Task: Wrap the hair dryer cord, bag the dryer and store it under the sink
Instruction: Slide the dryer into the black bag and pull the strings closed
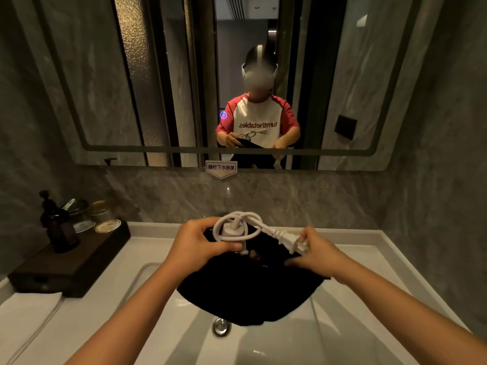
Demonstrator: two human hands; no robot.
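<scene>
- Forearms fill the near view, two of them, reaching out over the white sink (350, 335) toward the work.
- One white cord (237, 227) is seen coiled into loops above a black bag (247, 293), which is draped over the basin; the dryer itself is not clearly made out and is presumably inside or behind the dark cloth.
- The loops are pinned by the left hand (196, 246), closed around the bundle, thumb pressed across it.
- The single plug (296, 245) is pinched by the right hand (317, 252), fingers closed on it.
- For the step in hand, judged to be finishing the wrap, the plug end is best tucked through or under a loop while the left grip is kept firm, so the coil is not sprung loose before bagging.
- Further out are counted one drain (222, 326), one dark tray (66, 262), one pump bottle (56, 227) and two jars (92, 214) on it.
</scene>
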